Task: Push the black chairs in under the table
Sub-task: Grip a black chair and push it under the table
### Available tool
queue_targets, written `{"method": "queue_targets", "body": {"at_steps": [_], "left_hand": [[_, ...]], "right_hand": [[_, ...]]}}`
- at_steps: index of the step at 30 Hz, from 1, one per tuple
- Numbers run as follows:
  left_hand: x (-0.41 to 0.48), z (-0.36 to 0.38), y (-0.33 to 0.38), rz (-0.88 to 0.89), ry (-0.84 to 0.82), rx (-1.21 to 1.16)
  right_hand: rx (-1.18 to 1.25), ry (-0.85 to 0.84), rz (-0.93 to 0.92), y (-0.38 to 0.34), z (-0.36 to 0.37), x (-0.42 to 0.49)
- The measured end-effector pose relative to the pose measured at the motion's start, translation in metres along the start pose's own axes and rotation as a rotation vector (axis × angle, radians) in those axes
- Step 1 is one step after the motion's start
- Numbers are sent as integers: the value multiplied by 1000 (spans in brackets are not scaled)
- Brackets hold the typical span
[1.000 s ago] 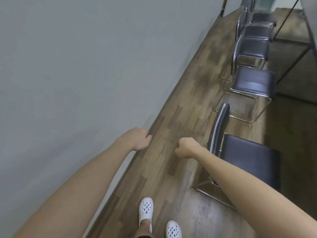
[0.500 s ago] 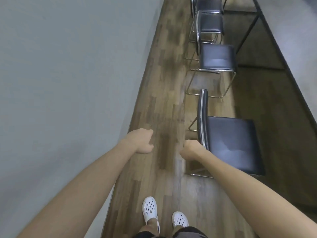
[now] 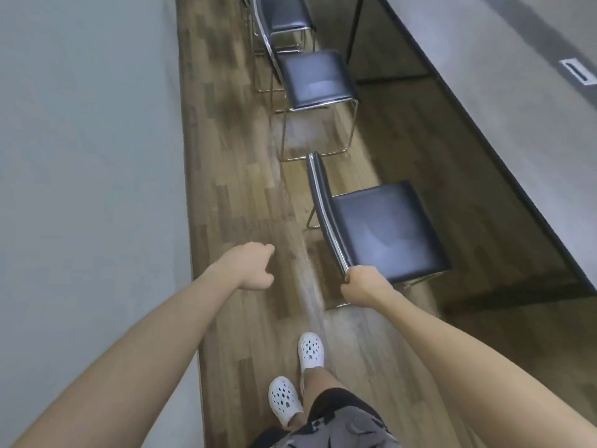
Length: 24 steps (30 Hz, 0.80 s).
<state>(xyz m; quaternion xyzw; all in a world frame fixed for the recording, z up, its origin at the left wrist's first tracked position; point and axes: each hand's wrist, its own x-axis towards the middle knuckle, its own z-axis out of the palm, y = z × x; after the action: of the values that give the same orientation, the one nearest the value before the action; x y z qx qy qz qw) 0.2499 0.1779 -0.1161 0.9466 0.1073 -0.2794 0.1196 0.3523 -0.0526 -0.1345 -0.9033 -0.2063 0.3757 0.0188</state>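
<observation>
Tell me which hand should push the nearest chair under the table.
Right. The right hand grips the backrest of the nearest chair; the left hand holds nothing, apart from it, over the floor.

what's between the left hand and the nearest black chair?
Only bare wood floor, per the head view. The left hand hovers clear of the nearest black chair, whose backrest the right hand grips.
</observation>
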Motion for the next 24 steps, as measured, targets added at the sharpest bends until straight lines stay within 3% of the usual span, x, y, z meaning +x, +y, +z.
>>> {"method": "queue_targets", "body": {"at_steps": [8,16,24], "left_hand": [[63,-30,14,65,-57,75],[110,-54,25,80,-118,42],[151,-77,27,206,-109,137]], "right_hand": [[208,112,102,29,-2,29],[242,171,170,28,-5,57],[285,114,244,27,-18,68]]}}
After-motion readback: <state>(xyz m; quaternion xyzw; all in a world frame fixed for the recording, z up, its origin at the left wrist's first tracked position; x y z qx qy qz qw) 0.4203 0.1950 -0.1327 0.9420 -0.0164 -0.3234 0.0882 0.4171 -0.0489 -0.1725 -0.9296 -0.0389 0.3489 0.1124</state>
